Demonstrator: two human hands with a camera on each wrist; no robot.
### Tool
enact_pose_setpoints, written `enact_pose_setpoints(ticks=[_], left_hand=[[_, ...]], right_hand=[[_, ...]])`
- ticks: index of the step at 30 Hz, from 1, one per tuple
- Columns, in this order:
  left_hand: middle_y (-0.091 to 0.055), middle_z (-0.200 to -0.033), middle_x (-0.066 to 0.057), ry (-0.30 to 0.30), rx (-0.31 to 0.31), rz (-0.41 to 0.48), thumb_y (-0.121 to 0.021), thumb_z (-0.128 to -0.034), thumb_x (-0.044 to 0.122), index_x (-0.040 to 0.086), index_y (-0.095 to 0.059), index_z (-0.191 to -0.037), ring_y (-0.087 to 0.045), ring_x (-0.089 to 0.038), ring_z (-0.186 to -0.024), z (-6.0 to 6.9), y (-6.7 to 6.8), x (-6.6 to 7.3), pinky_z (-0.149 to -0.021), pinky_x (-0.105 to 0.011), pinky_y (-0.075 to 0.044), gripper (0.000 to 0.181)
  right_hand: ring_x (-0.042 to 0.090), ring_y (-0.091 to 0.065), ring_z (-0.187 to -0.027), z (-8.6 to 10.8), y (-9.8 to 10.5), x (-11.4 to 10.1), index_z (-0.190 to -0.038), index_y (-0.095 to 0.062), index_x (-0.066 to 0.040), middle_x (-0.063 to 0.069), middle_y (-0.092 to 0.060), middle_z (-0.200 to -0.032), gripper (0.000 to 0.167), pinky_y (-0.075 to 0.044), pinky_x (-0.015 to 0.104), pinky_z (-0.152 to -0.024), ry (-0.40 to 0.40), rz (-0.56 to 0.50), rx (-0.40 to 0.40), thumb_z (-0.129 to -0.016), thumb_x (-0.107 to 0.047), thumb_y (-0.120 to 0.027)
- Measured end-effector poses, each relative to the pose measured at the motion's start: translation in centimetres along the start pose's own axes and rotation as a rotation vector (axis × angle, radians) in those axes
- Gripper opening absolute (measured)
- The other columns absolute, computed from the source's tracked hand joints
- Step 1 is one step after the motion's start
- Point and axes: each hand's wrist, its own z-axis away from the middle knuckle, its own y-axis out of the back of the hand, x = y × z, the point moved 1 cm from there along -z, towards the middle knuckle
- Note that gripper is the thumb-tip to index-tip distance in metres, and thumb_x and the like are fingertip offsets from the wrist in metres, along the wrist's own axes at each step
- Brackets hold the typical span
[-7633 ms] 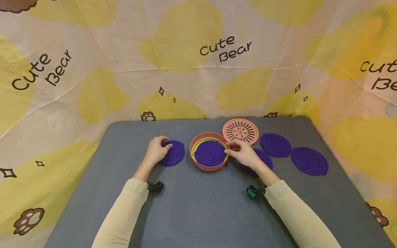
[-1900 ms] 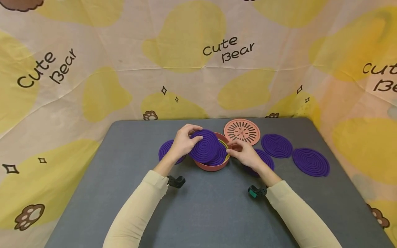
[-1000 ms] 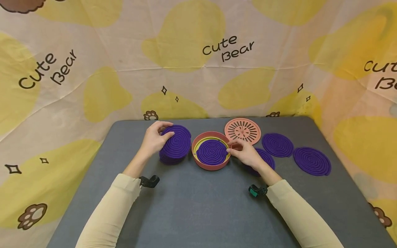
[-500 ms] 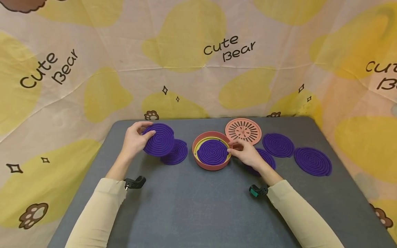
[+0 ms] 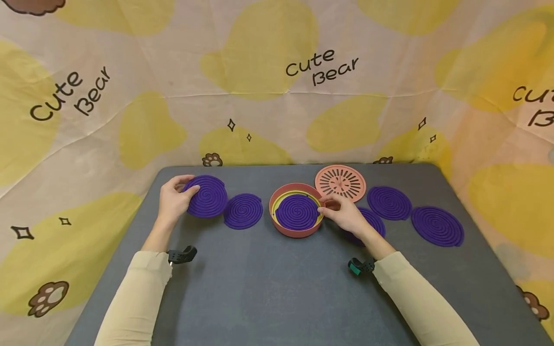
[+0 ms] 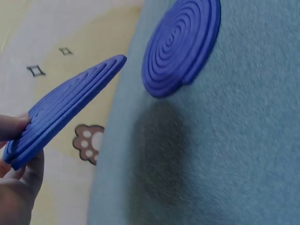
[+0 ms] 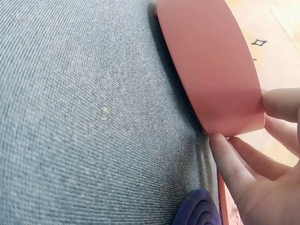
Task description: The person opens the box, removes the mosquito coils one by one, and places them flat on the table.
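Observation:
My left hand (image 5: 174,199) pinches a purple mosquito coil (image 5: 208,196) by its left edge, thumb on the near face. In the left wrist view this held coil (image 6: 70,105) is tilted and off the table. Another coil (image 5: 243,211) lies flat just to its right. Mid-table stands a round pink coil holder (image 5: 296,233) with a yellow inner ring (image 5: 277,202) and a purple coil (image 5: 297,212) inside. My right hand (image 5: 344,216) grips the holder's right side; in the right wrist view its fingers (image 7: 229,157) bear on the pink outer wall (image 7: 215,70).
A slotted pink lid (image 5: 340,183) lies behind the holder to the right. Two coils, a nearer one (image 5: 437,226) and a farther one (image 5: 389,203), lie at the right, and another coil (image 5: 374,223) is partly hidden under my right hand. A printed cloth (image 5: 259,72) hangs behind the grey table (image 5: 277,288).
My left hand lifted a coil at the left, held it over the holder's left part, then carried it back left past the lying coil. The right hand has stayed at the holder.

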Motion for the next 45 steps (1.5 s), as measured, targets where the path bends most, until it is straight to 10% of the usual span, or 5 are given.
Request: enact_pose_setpoints(ticks=[10,26,45], left_hand=[[-0.063,-0.128,-0.019,0.075,0.028,-0.022,-0.071,-0.0967,0.013,0.001,-0.065,-0.131,-0.059,-0.020,-0.102,0.1,0.4,-2.8,-0.073,-0.013,-0.047,0.037],[-0.056,-0.133,-0.027,0.201,-0.007,-0.093,-0.069,-0.0971,0.012,-0.004,-0.060,-0.136,-0.050,-0.039,-0.126,-0.2,0.0,-5.7,-0.101,-0.047,-0.042,0.043],[-0.057,-0.129,-0.035,0.034,-0.124,-0.364,-0.064,-0.0967,0.010,-0.012,-0.054,-0.134,-0.054,-0.049,-0.120,0.1,-0.3,-5.7,-0.104,-0.059,-0.042,0.044]], right_hand=[[0.032,-0.066,-0.112,0.0,0.0,0.1,-0.127,-0.064,-0.002,0.017,-0.068,-0.120,0.035,-0.055,0.044,-0.091,0.003,-0.005,0.001,-0.098,-0.019,-0.071],[0.033,-0.065,-0.114,0.1,0.0,0.0,-0.128,-0.064,-0.002,0.017,-0.068,-0.121,0.036,-0.055,0.046,-0.093,-0.008,0.003,-0.001,-0.098,-0.020,-0.071],[0.032,-0.065,-0.113,0.1,0.0,-0.1,-0.128,-0.064,-0.002,0.016,-0.067,-0.122,0.036,-0.055,0.047,-0.093,-0.005,0.005,-0.005,-0.098,-0.020,-0.071]])
